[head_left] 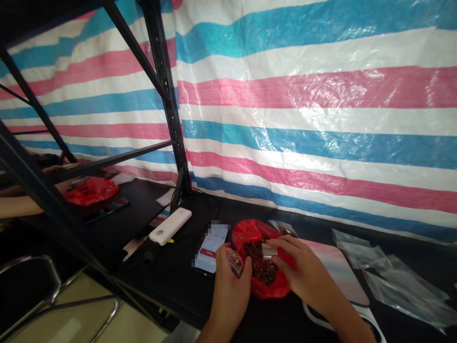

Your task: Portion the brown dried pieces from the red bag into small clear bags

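A red plastic bag [246,233] full of dark brown dried pieces lies open on the black table [171,276]. My left hand [228,281] is closed on a small clear pouch [235,261] at the bag's left edge. My right hand [300,267] reaches over the bag from the right, its fingers pinched on a small clear piece [268,251] above the brown contents.
A phone [211,248] and a white power bank [170,226] lie left of the bag. Clear empty pouches [389,271] spread at right, beside a pink-topped scale [339,271]. A black metal rack [167,109] stands at left; beyond it another person's arm [17,205] and a second red bag [91,190].
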